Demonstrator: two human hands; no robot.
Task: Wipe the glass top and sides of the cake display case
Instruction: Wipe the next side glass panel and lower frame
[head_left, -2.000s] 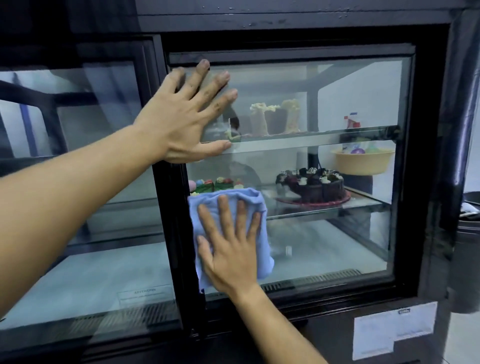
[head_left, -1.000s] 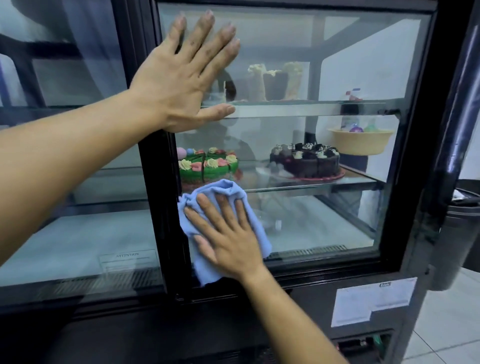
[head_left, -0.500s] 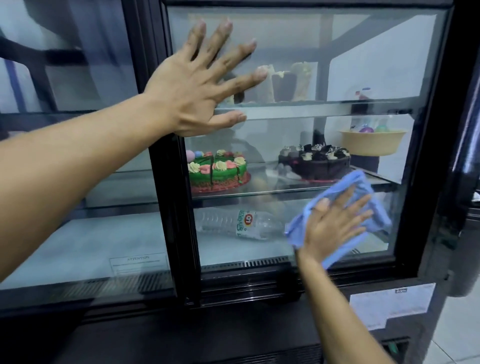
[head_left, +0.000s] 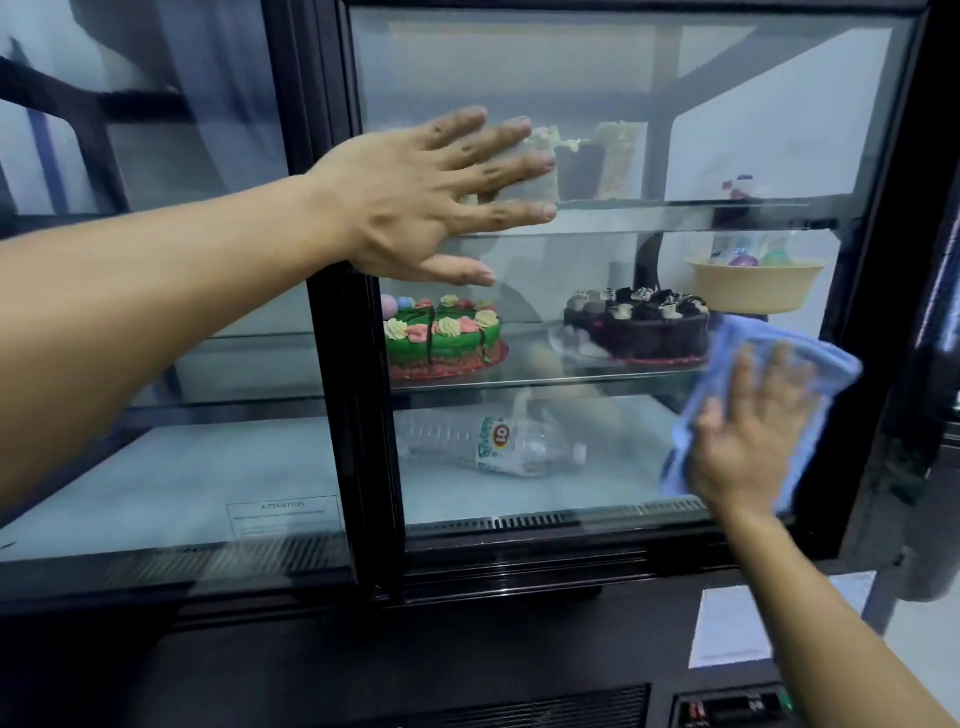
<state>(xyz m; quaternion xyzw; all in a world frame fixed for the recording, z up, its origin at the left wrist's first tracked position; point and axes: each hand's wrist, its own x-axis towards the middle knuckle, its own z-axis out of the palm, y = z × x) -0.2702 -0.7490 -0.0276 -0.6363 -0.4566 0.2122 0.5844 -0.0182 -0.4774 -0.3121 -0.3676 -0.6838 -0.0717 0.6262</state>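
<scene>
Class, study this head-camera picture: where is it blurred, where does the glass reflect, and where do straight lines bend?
Head view: motion blur smears the right hand and blue cloth; the left hand is sharper, its fingertips slightly soft. The glass door carries pale hazy reflections, partly veiling the water bottle. Wide-angle distortion tilts and bows the black frame toward the edges.

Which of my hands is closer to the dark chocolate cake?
Right. The right hand, pressing the blue cloth on the glass, sits just right of the dark chocolate cake. The left hand is flat up left.
</scene>
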